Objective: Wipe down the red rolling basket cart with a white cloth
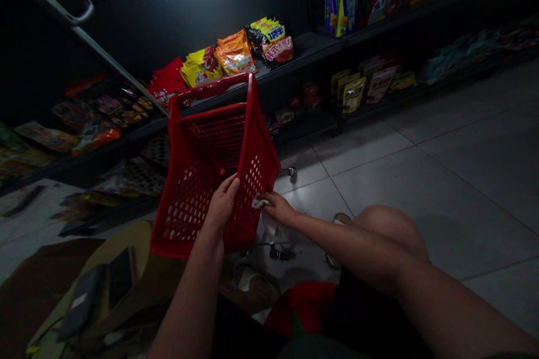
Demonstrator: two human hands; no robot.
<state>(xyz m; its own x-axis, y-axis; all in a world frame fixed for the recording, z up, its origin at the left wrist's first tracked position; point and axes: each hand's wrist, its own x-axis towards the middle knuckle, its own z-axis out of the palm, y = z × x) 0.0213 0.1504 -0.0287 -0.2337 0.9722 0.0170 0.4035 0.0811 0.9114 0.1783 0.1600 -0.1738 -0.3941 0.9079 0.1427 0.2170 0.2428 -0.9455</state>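
Here, tilted red basket [185, 219], cloth [260, 202] against wall

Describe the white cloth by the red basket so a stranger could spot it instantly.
Start at the dark shelves of snack bags, then drop to the red perforated plastic basket held in front of them. The white cloth sits against the basket's side under the right hand, the only pale thing on the basket.

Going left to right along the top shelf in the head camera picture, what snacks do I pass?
Red snack bag → yellow snack bag → orange snack bag → blue-and-yellow snack packets
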